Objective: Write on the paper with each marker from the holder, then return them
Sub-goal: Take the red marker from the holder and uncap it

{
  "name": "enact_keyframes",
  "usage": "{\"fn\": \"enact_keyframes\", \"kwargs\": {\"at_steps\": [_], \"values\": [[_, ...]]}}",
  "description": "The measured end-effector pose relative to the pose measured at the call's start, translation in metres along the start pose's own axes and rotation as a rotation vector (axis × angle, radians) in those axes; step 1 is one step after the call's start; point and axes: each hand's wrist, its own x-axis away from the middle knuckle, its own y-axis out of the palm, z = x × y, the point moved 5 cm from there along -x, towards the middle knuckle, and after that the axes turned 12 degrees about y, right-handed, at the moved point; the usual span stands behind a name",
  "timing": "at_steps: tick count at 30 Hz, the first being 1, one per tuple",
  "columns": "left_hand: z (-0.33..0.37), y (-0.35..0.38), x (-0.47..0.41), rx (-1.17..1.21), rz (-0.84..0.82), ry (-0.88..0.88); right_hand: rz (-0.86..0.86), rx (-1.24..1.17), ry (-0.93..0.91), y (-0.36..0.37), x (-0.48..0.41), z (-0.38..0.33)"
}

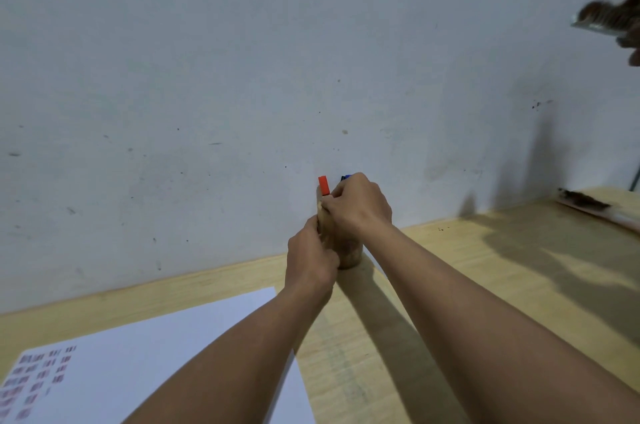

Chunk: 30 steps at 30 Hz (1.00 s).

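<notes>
Head view: left hand (311, 261) steadies the holder (348, 255) while right hand (360, 207), directly above, pinches the upright blue marker (345, 177) beside the red one (323, 185).

Dim, bluish light throws soft shadows rightward across the table (450, 285); the edges are blurred and wide-angle bent.

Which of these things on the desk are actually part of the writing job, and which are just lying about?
Part of the job:
- paper, already marked
- holder, steadied by the left hand
- red marker
- blue marker, under the right hand

Just lying about:
- brush-like thing, far right
- blurred object, top right
</notes>
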Motion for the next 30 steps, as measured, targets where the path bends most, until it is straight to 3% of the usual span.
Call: {"fn": "enact_keyframes", "kwargs": {"at_steps": [13,19,25,30], "values": [[0.006,-0.017,0.01,-0.089,-0.025,-0.09,0.054,-0.332,-0.114,-0.035,0.014,-0.018],[0.02,-0.061,0.017,-0.104,0.038,-0.09,0.049,-0.417,-0.188,-0.061,0.043,-0.039],[0.063,-0.135,0.038,-0.029,0.243,0.001,-0.017,-0.298,-0.27,-0.07,0.084,-0.061],[0.093,-0.182,0.06,0.183,0.298,0.062,-0.044,-0.157,-0.364,-0.07,0.128,-0.078]]}}
